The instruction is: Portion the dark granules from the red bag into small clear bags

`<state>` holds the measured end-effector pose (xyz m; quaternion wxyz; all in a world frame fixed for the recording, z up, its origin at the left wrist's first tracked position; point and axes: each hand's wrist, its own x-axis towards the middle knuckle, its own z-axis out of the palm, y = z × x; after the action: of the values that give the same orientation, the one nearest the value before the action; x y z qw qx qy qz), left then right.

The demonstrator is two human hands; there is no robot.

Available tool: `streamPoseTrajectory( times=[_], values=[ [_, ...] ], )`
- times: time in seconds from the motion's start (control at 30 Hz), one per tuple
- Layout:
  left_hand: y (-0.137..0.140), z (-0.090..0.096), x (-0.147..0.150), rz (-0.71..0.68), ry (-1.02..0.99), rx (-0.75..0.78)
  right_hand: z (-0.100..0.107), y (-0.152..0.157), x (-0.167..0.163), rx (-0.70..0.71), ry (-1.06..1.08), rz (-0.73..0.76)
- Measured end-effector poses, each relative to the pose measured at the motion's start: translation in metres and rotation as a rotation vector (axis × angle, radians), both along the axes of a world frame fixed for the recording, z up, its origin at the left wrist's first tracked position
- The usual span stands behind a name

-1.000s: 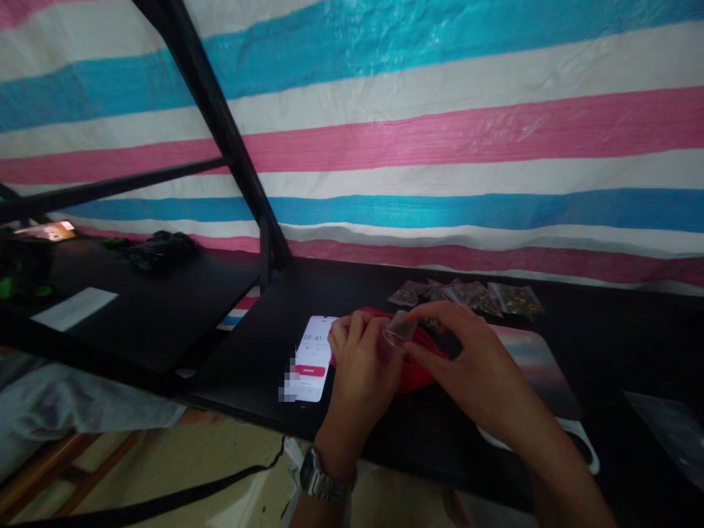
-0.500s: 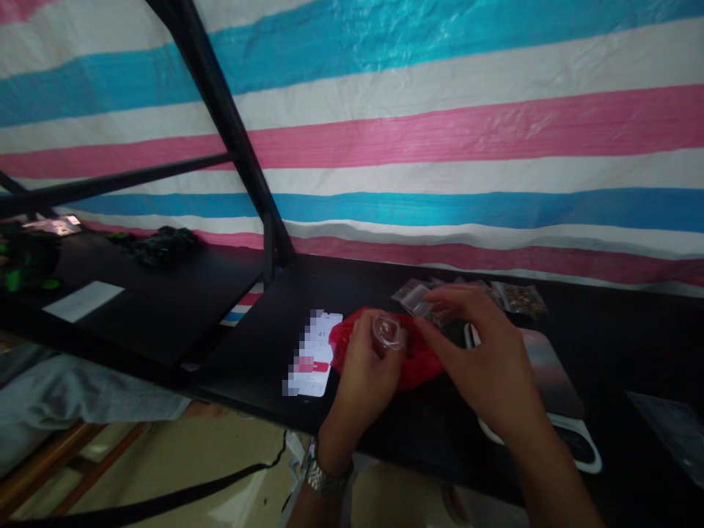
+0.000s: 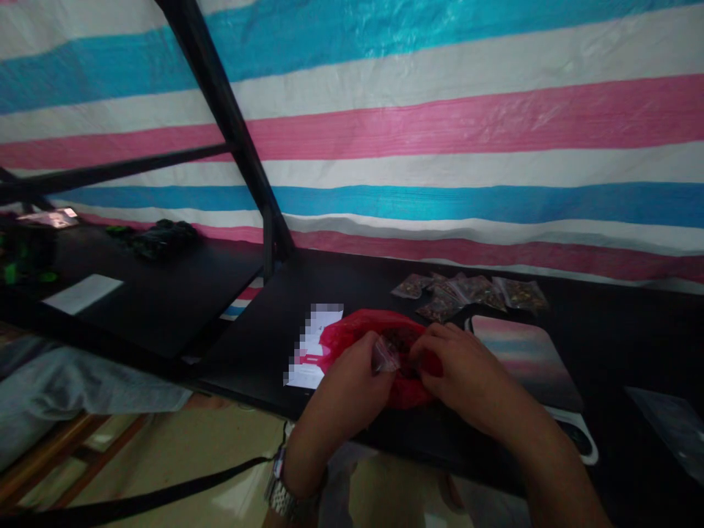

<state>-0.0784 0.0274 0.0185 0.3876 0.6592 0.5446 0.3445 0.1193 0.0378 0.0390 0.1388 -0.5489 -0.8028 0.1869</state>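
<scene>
My left hand (image 3: 352, 381) is closed around a small clear plastic bag (image 3: 386, 356), holding its mouth up over an opened red plastic bag (image 3: 366, 321). Small dark pieces (image 3: 401, 339) lie inside the red bag. My right hand (image 3: 462, 370) reaches into the red bag from the right. Its fingers are curled together at the dark pieces, and whatever they pinch is hidden. Just right of that hand is a flat scale (image 3: 522, 359) with a shiny plate and a white edge. Several filled clear bags (image 3: 476, 292) lie behind the hands.
A lit phone (image 3: 311, 370), partly blurred out, lies left of the red bag on the black table (image 3: 335, 282). A flat clear bag (image 3: 668, 429) rests at far right. A black metal post (image 3: 242, 154) and striped sheeting (image 3: 467, 132) stand behind. Another person's grey sleeve (image 3: 99, 378) shows at left.
My right hand has moved down and left, from near the filled bags into the red bag. My left hand has lowered slightly with the clear bag. The red bag's opening now shows more.
</scene>
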Motion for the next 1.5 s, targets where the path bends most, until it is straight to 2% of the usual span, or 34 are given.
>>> streamPoseTrajectory(
  times=[0.07, 0.17, 0.27, 0.33, 0.43, 0.5, 0.67, 0.77, 0.97, 1.1, 1.3, 1.37, 1.5],
  values=[
    [0.003, -0.002, 0.0, -0.005, 0.009, 0.008, -0.002, 0.002, 0.004, 0.031, -0.048, -0.035],
    [0.007, 0.006, -0.003, -0.029, -0.067, 0.0, -0.003, 0.005, 0.013, 0.106, -0.078, -0.072],
    [0.002, 0.02, -0.013, 0.005, -0.201, -0.007, 0.003, 0.005, 0.017, 0.186, 0.014, -0.082],
    [-0.004, 0.028, -0.021, -0.003, -0.22, -0.035, 0.009, 0.003, 0.014, 0.216, 0.128, -0.073],
    [-0.012, 0.03, -0.027, -0.107, -0.125, -0.088, 0.014, -0.001, 0.0, 0.149, 0.248, 0.009],
    [-0.011, 0.026, -0.025, -0.119, -0.134, -0.128, 0.01, -0.003, -0.011, 0.061, 0.244, 0.067],
    [0.008, 0.006, -0.016, 0.026, -0.375, -0.261, -0.008, 0.0, -0.027, -0.011, 0.095, 0.042],
    [0.014, 0.0, -0.015, 0.063, -0.492, -0.318, -0.011, 0.001, -0.026, -0.024, 0.107, 0.048],
    [0.015, 0.009, -0.018, 0.135, -0.648, -0.345, -0.003, -0.001, -0.019, -0.124, 0.194, 0.022],
    [0.01, 0.019, -0.022, 0.146, -0.599, -0.313, -0.002, 0.0, -0.011, -0.211, 0.338, -0.035],
    [-0.007, 0.038, -0.026, -0.011, -0.252, -0.202, -0.001, 0.0, 0.006, -0.244, 0.582, -0.118],
    [-0.011, 0.044, -0.02, -0.006, -0.188, -0.113, 0.006, -0.001, 0.01, -0.169, 0.636, -0.133],
    [-0.01, 0.046, 0.003, 0.035, -0.143, -0.011, 0.025, -0.007, 0.01, 0.15, 0.708, -0.199]
  ],
)
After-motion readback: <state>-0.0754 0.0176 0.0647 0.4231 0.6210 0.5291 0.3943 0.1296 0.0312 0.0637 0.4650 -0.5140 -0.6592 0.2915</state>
